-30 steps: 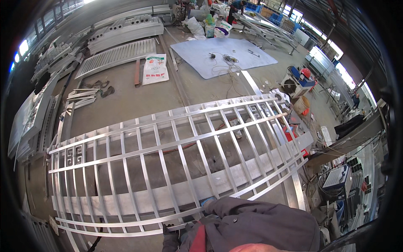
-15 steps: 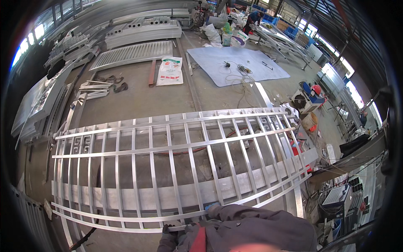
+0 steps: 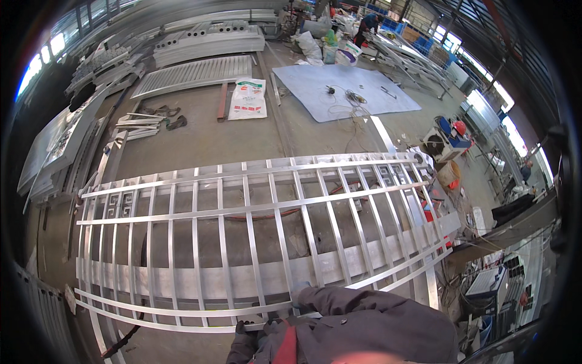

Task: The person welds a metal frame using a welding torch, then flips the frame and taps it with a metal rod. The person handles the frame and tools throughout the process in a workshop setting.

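Note:
A long silver metal railing panel (image 3: 221,248) with upright bars and several cross rails lies flat in front of me. My left hand (image 3: 244,326), in a dark glove, is closed round its nearest rail, left of my body. My right hand (image 3: 298,291), in a blue-grey glove, reaches across to the near rails beside an upright bar. Its fingers are mostly hidden by the sleeve and glove, so I cannot tell whether they grip. Wide flat metal beams (image 3: 200,283) run beneath the panel. Square spiral ornaments (image 3: 119,205) sit between bars near both ends.
A white printed sack (image 3: 247,100) and a light blue sheet (image 3: 315,91) with cords lie on the floor beyond. Stacked metal panels (image 3: 57,148) stand at left. A machine with a red helmet (image 3: 459,127) is at right. A person (image 3: 367,28) works far off.
My right hand has moved slightly left and away from me along the near rails. My left hand stays at the nearest rail. The view has shifted a little.

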Motion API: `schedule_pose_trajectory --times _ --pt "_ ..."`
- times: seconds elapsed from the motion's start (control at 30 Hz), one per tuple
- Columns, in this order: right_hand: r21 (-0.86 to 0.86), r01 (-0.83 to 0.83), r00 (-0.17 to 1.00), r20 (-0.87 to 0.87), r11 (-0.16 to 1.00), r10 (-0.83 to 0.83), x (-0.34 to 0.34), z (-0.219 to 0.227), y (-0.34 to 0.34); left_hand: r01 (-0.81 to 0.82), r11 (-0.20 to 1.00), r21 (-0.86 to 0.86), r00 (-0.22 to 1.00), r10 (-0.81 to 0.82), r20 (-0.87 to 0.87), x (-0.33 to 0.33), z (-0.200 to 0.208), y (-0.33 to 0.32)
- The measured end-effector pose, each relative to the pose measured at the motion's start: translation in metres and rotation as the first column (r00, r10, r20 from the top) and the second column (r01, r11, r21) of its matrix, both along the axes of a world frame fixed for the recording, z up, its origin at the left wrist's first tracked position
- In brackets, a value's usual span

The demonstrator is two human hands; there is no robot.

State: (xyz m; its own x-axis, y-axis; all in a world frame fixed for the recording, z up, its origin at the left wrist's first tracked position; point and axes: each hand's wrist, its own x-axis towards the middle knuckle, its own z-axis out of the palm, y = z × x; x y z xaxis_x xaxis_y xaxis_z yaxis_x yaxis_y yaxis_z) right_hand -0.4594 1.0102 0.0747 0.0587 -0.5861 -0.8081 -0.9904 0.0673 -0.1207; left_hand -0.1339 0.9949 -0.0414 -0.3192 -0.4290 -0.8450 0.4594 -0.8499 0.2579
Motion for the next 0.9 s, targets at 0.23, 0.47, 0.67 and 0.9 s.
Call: schedule_pose_trajectory --times 0.23,0.47,0.67,0.9 --pt "-0.436 -0.075 0.993 0.052 0.897 0.108 0.081 0.010 -0.013 0.013 1.000 0.009 1.000 -0.013 -0.021 -0.001 -0.008 -0.002" --pt "-0.107 -0.151 0.977 0.133 0.983 0.165 0.098 -0.014 -0.039 0.017 1.000 0.008 0.998 -0.016 -0.058 0.009 -0.012 0.002" --pt "-0.166 -0.113 0.983 0.128 0.980 0.135 0.077 0.006 -0.040 0.026 0.997 -0.076 0.972 -0.043 -0.233 0.017 -0.015 0.007" --pt "-0.115 -0.028 0.994 0.098 0.993 0.039 0.084 0.005 -0.034 -0.149 0.989 -0.009 0.978 0.146 -0.151 0.017 -0.006 0.030"
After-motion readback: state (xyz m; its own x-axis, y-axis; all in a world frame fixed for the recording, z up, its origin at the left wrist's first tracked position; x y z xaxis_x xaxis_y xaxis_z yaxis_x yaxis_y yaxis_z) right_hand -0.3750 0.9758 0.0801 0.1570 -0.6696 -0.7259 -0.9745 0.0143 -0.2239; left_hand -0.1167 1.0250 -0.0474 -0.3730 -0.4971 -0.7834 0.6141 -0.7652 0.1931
